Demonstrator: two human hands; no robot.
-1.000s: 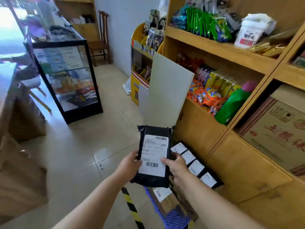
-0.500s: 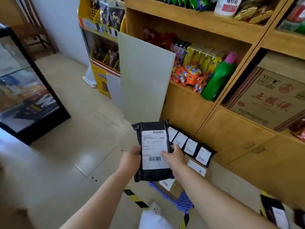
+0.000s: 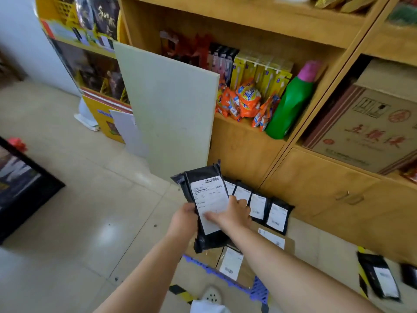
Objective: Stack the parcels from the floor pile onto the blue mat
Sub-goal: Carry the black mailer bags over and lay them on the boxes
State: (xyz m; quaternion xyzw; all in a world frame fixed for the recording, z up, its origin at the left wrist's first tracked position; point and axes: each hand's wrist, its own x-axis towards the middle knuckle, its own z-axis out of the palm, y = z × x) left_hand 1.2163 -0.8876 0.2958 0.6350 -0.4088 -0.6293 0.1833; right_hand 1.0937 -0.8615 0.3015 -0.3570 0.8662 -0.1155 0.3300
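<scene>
Since the earlier frames the view has tipped further down and closer to the shelving, and the right hand (image 3: pixel 232 214) has slid from the parcel's edge onto its face. Both hands hold a black parcel (image 3: pixel 206 205) with a white shipping label, tilted, above the blue mat (image 3: pixel 258 290). The left hand (image 3: pixel 184 220) grips its left edge with curled fingers; the right hand's fingers lie across the label, thumb out of sight behind. Cardboard parcels (image 3: pixel 234 265) with labels lie on the mat below. Just beyond them a row of black parcels (image 3: pixel 259 207) leans against the wooden cabinet (image 3: pixel 327 195). More black parcels (image 3: pixel 381 276) lie on the floor at right, by yellow-black tape (image 3: pixel 180 293).
</scene>
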